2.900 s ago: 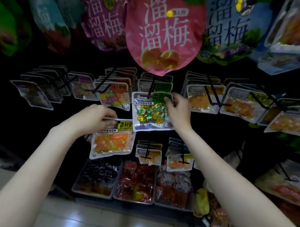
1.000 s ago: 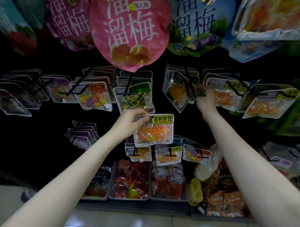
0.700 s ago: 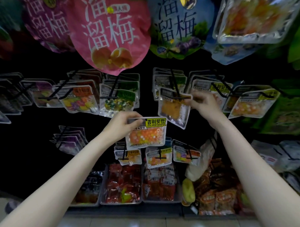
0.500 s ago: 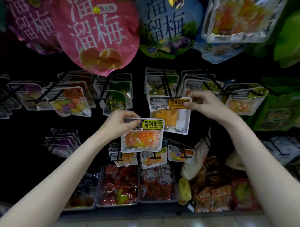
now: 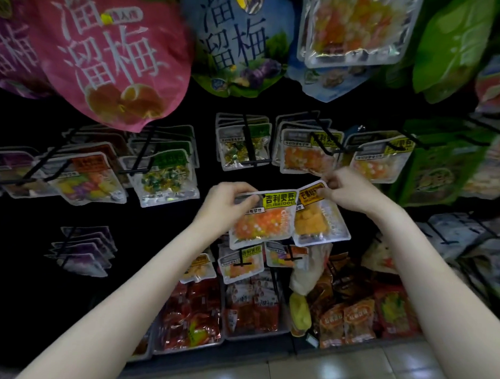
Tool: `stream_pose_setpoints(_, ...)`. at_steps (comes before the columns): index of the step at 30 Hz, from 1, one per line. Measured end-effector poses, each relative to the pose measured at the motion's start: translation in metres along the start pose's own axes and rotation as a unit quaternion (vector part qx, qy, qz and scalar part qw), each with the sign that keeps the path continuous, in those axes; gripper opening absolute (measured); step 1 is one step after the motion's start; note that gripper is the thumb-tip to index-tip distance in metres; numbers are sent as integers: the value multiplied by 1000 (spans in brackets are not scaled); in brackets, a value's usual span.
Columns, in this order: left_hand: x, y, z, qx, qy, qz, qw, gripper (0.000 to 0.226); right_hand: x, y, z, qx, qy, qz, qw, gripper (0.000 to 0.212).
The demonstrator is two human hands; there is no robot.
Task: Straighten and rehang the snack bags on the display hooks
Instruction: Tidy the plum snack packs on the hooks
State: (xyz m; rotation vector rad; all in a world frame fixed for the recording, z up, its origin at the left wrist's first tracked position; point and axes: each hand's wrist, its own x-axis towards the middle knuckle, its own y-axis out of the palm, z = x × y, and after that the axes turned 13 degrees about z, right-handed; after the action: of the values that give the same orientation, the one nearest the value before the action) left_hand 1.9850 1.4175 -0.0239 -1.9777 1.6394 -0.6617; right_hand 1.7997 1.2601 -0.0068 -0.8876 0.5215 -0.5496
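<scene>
Two bags held off the hooks, header edges pinched, ready for rehanging.

The clear rectangular plastic bag of orange-and-white sweets with a yellow label (image 5: 262, 217) is pinched at its top-left header by the left hand (image 5: 229, 200), thumb in front and fingers curled behind. Just right of it, partly tucked behind, the clear plastic bag of orange pieces with an orange label (image 5: 318, 218) is pinched at its top-right corner by the right hand (image 5: 346, 190). Both are held by the header, probably so the hang holes stay free and the pouches hang flat. Above the yellow-label bag, the black wire hook carrying green-label sweet bags (image 5: 248, 144) is not touched. Neither held bag is on any hook yet.
</scene>
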Motion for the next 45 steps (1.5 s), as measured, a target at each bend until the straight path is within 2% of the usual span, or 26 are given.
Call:
stream_pose_setpoints(4, 25, 31, -21, 9, 11, -38, 999, 14, -13, -5, -17, 32, 53, -51, 997, 25)
stream_pose_setpoints(7, 50, 45, -35, 9, 16, -39, 999, 16, -25, -11, -25, 30, 69, -99, 992, 20)
stream_pose_setpoints(13, 92, 52, -59, -30, 19, -57, 998, 20, -33, -20, -36, -29, 81, -162, 983, 24)
stream_pose_setpoints(18, 97, 56, -69, 68, 44, -105, 991, 26, -22, -14, -40, -128, 90, -126, 980, 14)
stream_pose_setpoints(21, 93, 56, -71, 114, 69, -139, 981, 28, -14, -7, -41, -162, 92, -72, 980, 25)
stream_pose_setpoints(24, 94, 52, -69, 156, 92, -153, 971, 26, -10, -5, -40, -189, 66, -67, 978, 6)
stream_pose_setpoints(27, 96, 52, -70, 204, 123, -138, 961, 25, -5, -14, -35, -234, 58, -42, 970, 23)
stream_pose_setpoints(30, 94, 52, -71, 147, 119, -137, 972, 23, -7, -30, -30, -236, 57, -30, 970, 26)
stream_pose_setpoints(33, 90, 51, -74, 79, 118, -153, 978, 15, -22, -48, -29, -205, 21, -75, 976, 22)
stream_pose_setpoints(38, 107, 47, -76, -14, 42, -88, 995, 7, -34, -63, -24, -106, -65, -139, 982, 13)
stream_pose_setpoints(45, 102, 49, -70, 13, 49, -105, 993, 9, -28, -39, -20, -94, -99, -155, 978, 18)
